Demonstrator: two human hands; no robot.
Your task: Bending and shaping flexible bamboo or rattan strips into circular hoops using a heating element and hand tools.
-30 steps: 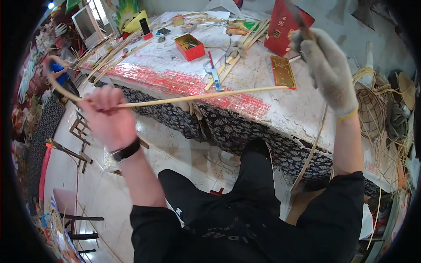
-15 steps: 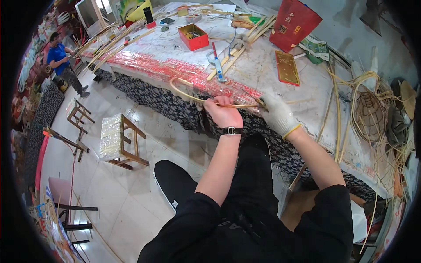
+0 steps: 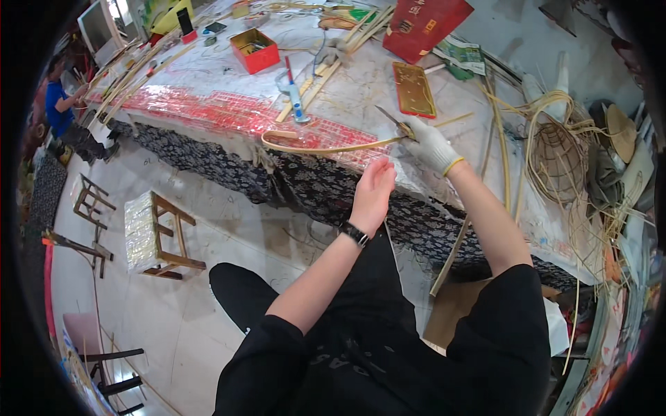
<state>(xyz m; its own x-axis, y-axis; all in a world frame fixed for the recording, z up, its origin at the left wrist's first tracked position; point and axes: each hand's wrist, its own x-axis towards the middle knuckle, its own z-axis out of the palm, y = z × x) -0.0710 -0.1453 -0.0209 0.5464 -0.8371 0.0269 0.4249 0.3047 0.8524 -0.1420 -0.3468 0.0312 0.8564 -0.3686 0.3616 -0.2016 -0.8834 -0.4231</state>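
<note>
My right hand [image 3: 431,148], in a white knitted glove with a yellow cuff edge, is closed round a knife [image 3: 393,121] whose blade points up and left. The same hand grips a long, thin bamboo strip [image 3: 326,150]. That strip runs left along the table's front edge and curls back on itself at its far end. Below the strip, my bare left hand [image 3: 374,192] is held up with fingers stretched, apart from it. A dark watch [image 3: 355,234] is on my left wrist.
On the white table [image 3: 361,90] lie a light-blue-handled tool [image 3: 297,104], a red tin [image 3: 254,52], a red-rimmed gold tray [image 3: 415,90] and a red bag [image 3: 423,28]. A woven basket [image 3: 557,163] stands right. A stool [image 3: 156,232] and a person in blue [image 3: 59,104] are left.
My left hand has let go of the bamboo strip and opened below it. The right hand has moved up and left with knife and strip. The view has shifted right.
</note>
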